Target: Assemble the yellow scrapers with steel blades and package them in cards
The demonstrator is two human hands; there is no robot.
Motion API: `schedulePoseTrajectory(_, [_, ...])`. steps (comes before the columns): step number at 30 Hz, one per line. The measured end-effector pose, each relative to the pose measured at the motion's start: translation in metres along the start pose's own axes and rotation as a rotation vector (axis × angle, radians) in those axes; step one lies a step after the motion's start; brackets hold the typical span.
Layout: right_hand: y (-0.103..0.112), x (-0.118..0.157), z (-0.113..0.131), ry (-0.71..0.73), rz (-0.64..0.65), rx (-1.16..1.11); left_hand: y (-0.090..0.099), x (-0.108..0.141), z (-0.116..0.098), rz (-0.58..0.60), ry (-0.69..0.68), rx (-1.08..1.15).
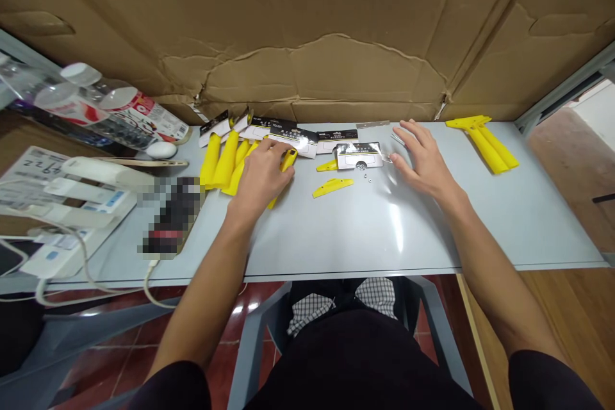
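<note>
My left hand (264,173) is closed around a yellow plastic handle (289,158) with a dark spot at its end; the fingers partly hide it. Several more yellow handles (225,160) with black-and-white cards lie beside that hand. With fingers spread, my right hand (425,160) hovers low over the table near a thin silvery piece (398,138), which I cannot identify. Between the hands lies a packaged card (359,155) over a yellow part. A flat yellow head piece (333,188) rests in front of it, near small metal nuts (368,178).
Two T-shaped yellow tools (485,141) lie at the table's right end. On the left are a blurred phone (173,218) with a cable, a white power strip (81,237) with plugs, and plastic bottles (120,106). Cardboard (317,25) stands along the back edge.
</note>
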State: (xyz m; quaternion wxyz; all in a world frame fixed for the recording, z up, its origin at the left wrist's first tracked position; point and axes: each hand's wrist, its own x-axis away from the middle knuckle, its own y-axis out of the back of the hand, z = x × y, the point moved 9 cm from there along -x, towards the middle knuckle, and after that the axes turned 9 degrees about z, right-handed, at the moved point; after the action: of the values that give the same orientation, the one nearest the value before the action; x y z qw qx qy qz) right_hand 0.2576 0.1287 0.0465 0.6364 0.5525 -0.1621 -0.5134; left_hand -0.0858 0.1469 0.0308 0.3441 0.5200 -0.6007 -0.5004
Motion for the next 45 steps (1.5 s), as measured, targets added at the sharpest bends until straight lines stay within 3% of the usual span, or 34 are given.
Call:
schedulePoseTrajectory(6, [-0.001, 0.000, 0.001, -0.008, 0.003, -0.029, 0.013, 0.002, 0.001, -0.125, 0.048, 0.019])
schedulePoseTrajectory(10, [-0.002, 0.000, 0.002, -0.005, 0.002, -0.032, 0.039, 0.006, 0.007, -0.218, 0.092, 0.040])
schedulePoseTrajectory(14, [-0.003, 0.000, 0.004, -0.007, 0.017, -0.016, 0.069, 0.002, 0.027, -0.268, 0.167, 0.041])
schedulePoseTrajectory(16, [-0.003, 0.000, 0.006, -0.001, 0.021, -0.016, 0.074, -0.004, 0.042, -0.252, 0.198, 0.025])
schedulePoseTrajectory(20, [-0.004, 0.000, 0.008, -0.011, 0.034, -0.035, 0.061, -0.015, 0.069, -0.171, 0.228, 0.012])
schedulePoseTrajectory(24, [-0.008, 0.001, 0.006, -0.023, 0.064, -0.041, 0.045, -0.018, 0.078, -0.145, 0.237, -0.035])
schedulePoseTrajectory(33, [-0.011, 0.002, 0.008, -0.053, 0.111, -0.039, 0.045, -0.021, 0.081, -0.193, 0.288, 0.032])
schedulePoseTrajectory(42, [-0.013, 0.002, 0.009, -0.049, 0.134, -0.026, 0.057, -0.018, 0.076, -0.333, 0.241, 0.093])
schedulePoseTrajectory(45, [-0.013, 0.002, 0.010, -0.044, 0.135, -0.025, 0.057, -0.019, 0.075, -0.324, 0.197, 0.080])
